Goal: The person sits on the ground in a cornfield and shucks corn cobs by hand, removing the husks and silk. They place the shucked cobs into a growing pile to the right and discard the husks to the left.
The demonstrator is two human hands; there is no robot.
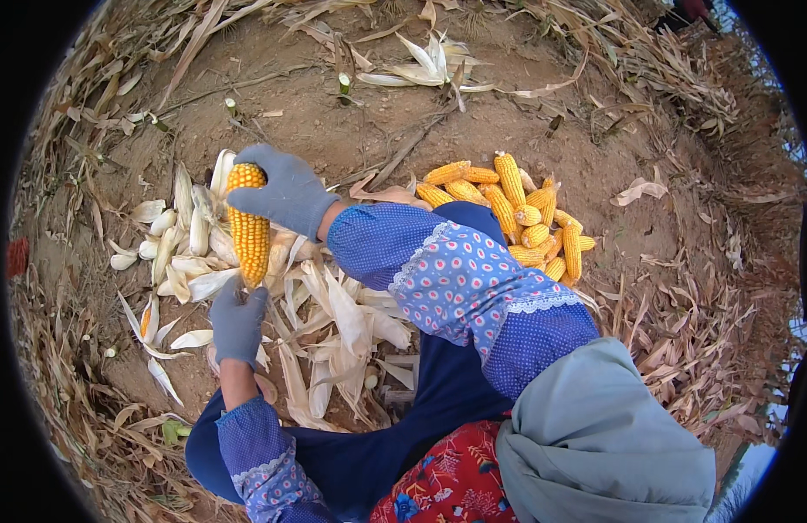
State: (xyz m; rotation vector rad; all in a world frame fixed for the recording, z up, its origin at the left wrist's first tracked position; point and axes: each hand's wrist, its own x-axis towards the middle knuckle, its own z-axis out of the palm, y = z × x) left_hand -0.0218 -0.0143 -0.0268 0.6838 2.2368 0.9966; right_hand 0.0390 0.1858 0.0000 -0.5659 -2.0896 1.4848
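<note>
My right hand [286, 190], in a grey glove, is wrapped round the upper part of a bare yellow corn cob [250, 235]. The cob stands almost upright in the picture, its narrow end pointing down. At that lower end my left hand [238, 321], gloved in grey too, has its fingers closed against the cob; whether a strip of husk is also in them cannot be made out. Beneath and beside the cob lie pale ears in husk [200, 231]. Loose stripped husks [342, 322] spread to the right of my left hand.
A pile of bare yellow cobs [534, 222] lies beyond my right forearm. Left of my left hand, a partly opened ear [148, 321] shows orange kernels. Cut stalk stubs [343, 84] stick up from the soil near an open husk [431, 65]. Dry stalks and leaves [674, 349] border the ground.
</note>
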